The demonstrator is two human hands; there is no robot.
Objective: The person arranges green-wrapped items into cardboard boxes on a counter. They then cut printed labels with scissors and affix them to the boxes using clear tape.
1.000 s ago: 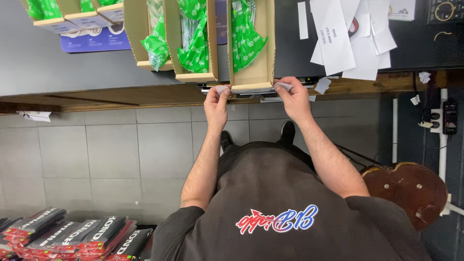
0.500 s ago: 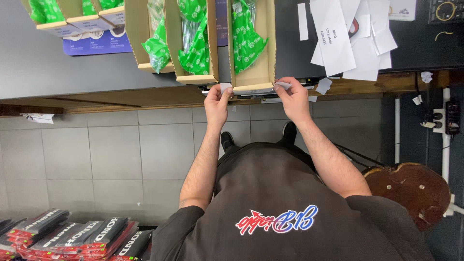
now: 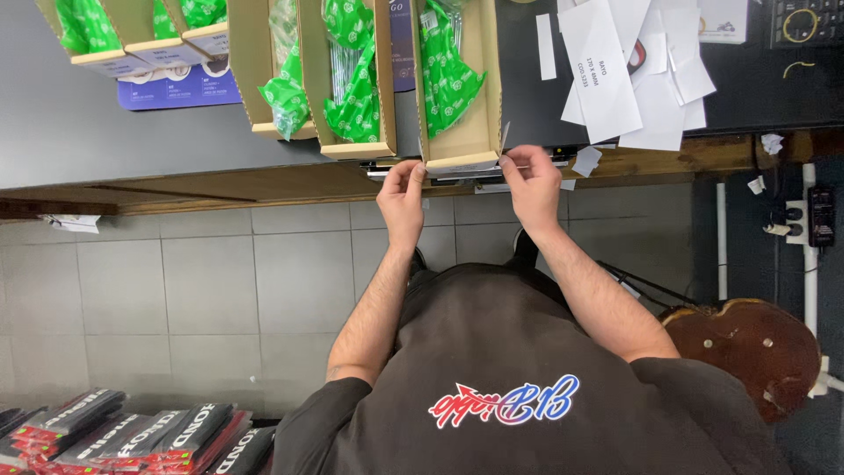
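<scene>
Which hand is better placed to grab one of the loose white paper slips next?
The right hand, probably: pinching the white strip at the cardboard box, it is nearest the paper slips; the left hand sits farther away.

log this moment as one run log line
left hand: pinching white label strip | right hand: pinching other end | strip at front of open cardboard box | green bags inside

A stockroom or packing workshop: cardboard bins (image 3: 457,132) of green packets (image 3: 356,84), loose paper labels (image 3: 607,79)

Black-red packets (image 3: 123,431) cut off by bottom edge.
</scene>
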